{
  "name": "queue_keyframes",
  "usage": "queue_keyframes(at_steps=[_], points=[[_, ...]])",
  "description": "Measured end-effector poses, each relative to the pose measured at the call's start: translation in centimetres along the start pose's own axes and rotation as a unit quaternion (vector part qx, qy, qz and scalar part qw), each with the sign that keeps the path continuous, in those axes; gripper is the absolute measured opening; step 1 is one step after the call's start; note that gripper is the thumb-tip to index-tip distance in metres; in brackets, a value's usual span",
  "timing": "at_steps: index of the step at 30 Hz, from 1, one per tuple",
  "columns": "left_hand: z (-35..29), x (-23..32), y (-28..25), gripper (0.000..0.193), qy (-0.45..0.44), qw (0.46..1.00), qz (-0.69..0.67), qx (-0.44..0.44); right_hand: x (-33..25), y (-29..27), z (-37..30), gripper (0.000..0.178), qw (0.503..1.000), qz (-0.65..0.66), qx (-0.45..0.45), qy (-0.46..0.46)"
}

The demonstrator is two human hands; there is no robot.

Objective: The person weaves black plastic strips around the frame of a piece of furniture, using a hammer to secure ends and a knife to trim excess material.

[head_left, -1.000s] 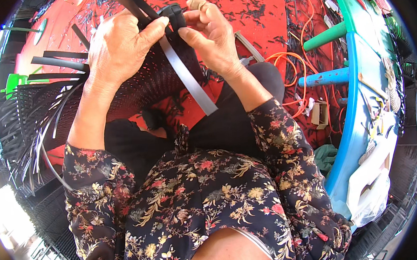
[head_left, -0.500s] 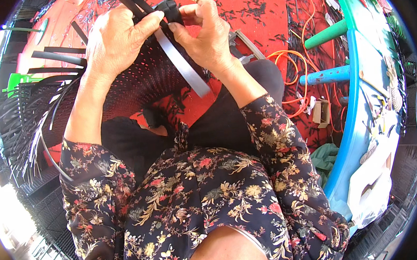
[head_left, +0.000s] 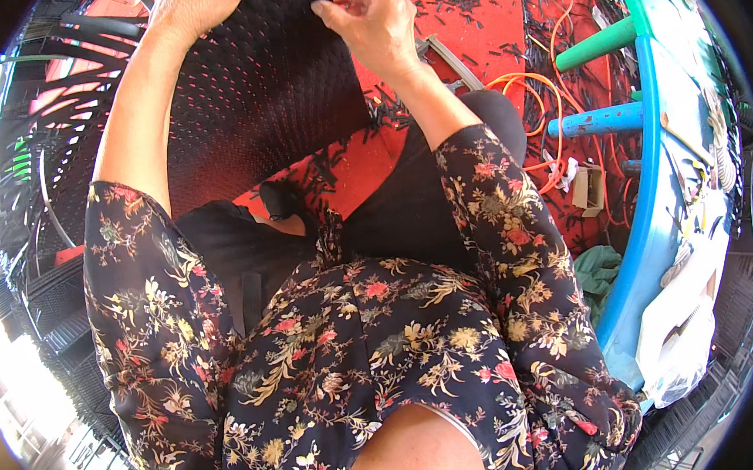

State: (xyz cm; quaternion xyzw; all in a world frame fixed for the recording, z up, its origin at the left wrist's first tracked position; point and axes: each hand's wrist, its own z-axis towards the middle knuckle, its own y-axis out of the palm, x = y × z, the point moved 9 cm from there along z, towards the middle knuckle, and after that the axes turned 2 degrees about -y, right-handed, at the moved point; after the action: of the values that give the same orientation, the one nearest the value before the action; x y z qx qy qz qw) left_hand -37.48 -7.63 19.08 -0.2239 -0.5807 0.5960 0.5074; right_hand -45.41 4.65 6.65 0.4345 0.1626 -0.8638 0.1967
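Left side blocked: black weave (head_left: 276, 102) plus loose strips (head_left: 77, 68) fanning out. Passable: over red floor (head_left: 502, 27), right of right hand (head_left: 377, 27); scraps (head_left: 465, 2) lie low there. Orange cord (head_left: 518, 77) loops farther right; green leg (head_left: 594, 43) and blue leg (head_left: 600, 121) jut left. Knee (head_left: 500, 122) blocks near side.

Both arms (head_left: 131, 117) are stretched forward. The left hand (head_left: 196, 6) is partly cut off above. The right hand (head_left: 372, 24) is held slightly curled.

Bright scene; left side blown out white; strong fisheye bending, dark corners.
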Motion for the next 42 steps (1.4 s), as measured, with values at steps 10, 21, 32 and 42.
queue_keyframes(at_steps=[10,21,32,42], points=[[3.5,-0.6,0.0,0.035,0.078,0.992,-0.096,0.006,-4.2,1.1,5.0,0.053,0.99,-0.109,-0.043,-0.079],[4.2,-2.7,0.7,0.039,-0.016,0.999,-0.039,-0.021,1.2,2.1,5.4,0.044,0.956,0.253,-0.083,0.123],[-8.8,7.8,-2.3,0.035,0.165,0.974,-0.13,0.079,3.2,4.3,4.4,0.033,0.92,0.349,-0.113,0.139],[-6.2,2.0,4.9,0.068,-0.12,0.962,-0.242,-0.031,1.7,4.4,3.6,0.036,0.944,0.289,-0.124,0.099]])
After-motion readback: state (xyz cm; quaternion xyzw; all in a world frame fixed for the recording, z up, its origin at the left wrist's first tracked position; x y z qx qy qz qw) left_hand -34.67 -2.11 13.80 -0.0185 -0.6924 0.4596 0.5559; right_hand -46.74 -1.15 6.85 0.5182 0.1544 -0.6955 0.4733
